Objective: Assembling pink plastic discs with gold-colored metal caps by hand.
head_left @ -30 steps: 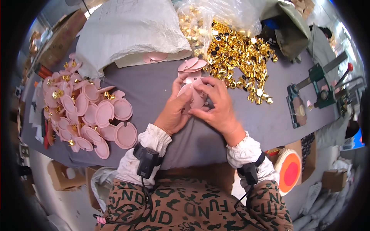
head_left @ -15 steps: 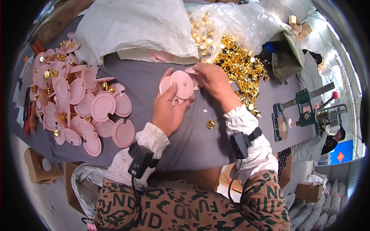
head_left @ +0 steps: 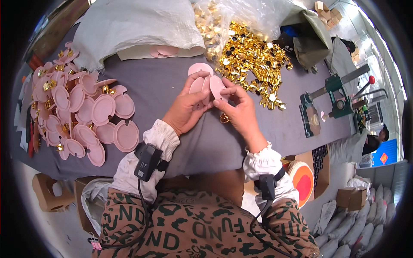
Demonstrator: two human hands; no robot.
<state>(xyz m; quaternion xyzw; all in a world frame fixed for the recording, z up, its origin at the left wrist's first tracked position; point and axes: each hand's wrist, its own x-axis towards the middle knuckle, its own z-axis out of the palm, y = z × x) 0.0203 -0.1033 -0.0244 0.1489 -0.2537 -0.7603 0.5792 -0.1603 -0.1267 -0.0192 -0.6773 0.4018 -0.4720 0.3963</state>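
Pink plastic discs (head_left: 198,86) are gripped in my left hand (head_left: 186,107), its fingers wrapped round them over the middle of the grey cloth. My right hand (head_left: 241,112) pinches the edge of another pink disc (head_left: 218,88), tilted almost on edge beside those in the left hand. Just beyond my left fingertips shows one more pink disc (head_left: 200,68); whether it is held or lies on the cloth I cannot tell. A small gold fitting (head_left: 224,118) lies under my right hand, partly hidden by it.
Notched pink discs (head_left: 103,109), some with gold fittings, are heaped at the left. A white woven sack (head_left: 142,30) with discs in its mouth lies at the back. Loose gold fittings (head_left: 254,56) spill from a clear plastic bag (head_left: 254,17). A green hand press (head_left: 337,92) stands at the right.
My right hand has come nearer and lower, bringing a disc against those in my left hand. The discs in my left hand have turned from facing up to more upright. The whole view has shifted slightly.
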